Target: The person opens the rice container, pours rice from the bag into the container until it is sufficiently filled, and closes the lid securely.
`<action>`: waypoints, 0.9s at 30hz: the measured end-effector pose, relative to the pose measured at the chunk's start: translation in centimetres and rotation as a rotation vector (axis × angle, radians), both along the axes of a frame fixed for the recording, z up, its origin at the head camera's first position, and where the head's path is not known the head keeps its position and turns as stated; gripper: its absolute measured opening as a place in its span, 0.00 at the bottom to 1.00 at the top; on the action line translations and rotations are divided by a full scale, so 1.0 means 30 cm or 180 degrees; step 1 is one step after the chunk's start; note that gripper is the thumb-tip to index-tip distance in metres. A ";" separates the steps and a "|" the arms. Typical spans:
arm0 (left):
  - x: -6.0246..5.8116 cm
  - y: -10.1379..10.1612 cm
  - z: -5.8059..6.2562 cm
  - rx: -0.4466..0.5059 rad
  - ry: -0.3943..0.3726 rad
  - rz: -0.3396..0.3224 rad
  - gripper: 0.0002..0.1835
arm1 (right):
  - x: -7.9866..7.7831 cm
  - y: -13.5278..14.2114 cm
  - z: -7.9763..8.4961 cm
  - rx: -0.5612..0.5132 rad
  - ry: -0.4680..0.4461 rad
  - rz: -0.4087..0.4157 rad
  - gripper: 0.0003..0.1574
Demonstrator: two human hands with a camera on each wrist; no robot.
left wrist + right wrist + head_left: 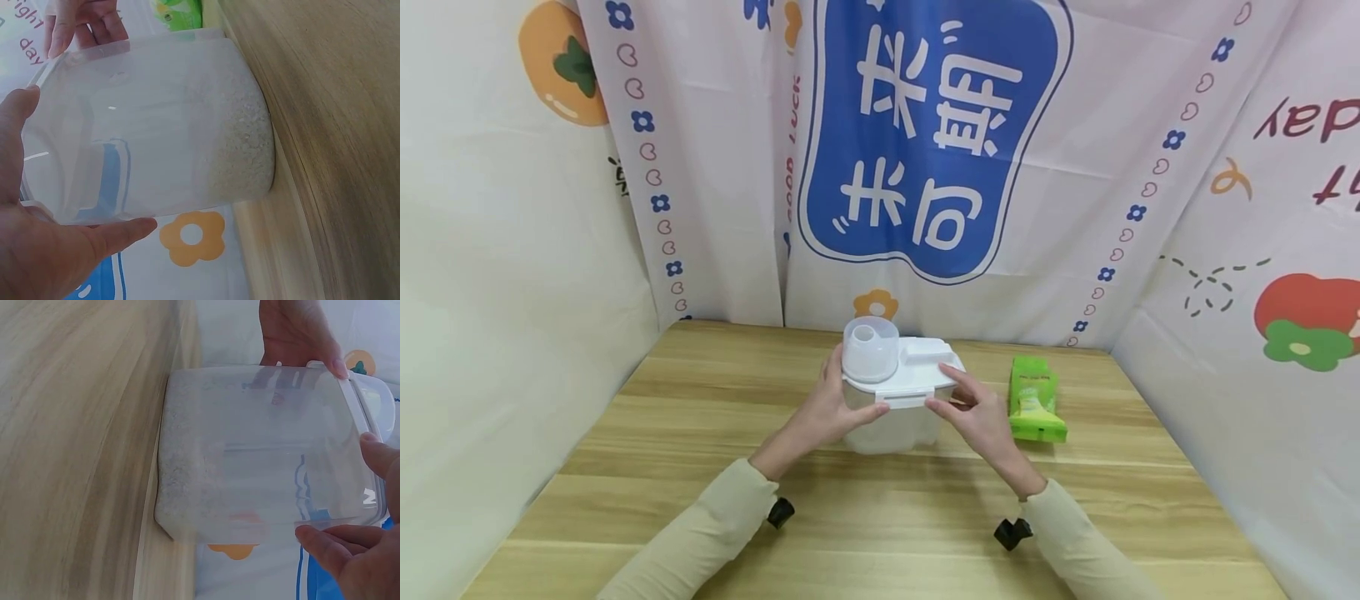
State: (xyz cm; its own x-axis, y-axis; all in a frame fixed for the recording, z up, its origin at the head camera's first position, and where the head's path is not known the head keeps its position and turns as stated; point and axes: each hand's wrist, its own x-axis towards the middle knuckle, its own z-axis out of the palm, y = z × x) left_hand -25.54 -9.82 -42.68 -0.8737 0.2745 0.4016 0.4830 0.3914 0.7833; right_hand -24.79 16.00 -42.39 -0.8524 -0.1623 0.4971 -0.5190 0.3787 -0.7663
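Observation:
A clear plastic storage container (891,433) with a white lid (891,385) stands on the table. A translucent measuring cup (871,358) sits on the lid's left part. White, rice-like grains (240,140) cover the container's bottom. My left hand (827,408) grips the container's upper left side, its thumb at the front clasp (906,398) and its fingers along the side wall. From the right, my right hand (981,417) holds the same rim, thumb at the clasp's right end and one fingertip on top of the lid. In the right wrist view, its other fingers (319,544) lie against the side wall.
A green packet (1036,404) lies on the wooden table (700,417) to the right of the container. Printed cloth (730,208) hangs behind and on both sides of the table.

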 end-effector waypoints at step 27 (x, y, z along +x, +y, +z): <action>-0.009 0.009 -0.011 -0.0055 0.0101 0.0154 0.61 | 0.055 -0.036 0.048 0.0031 0.0441 -0.0153 0.33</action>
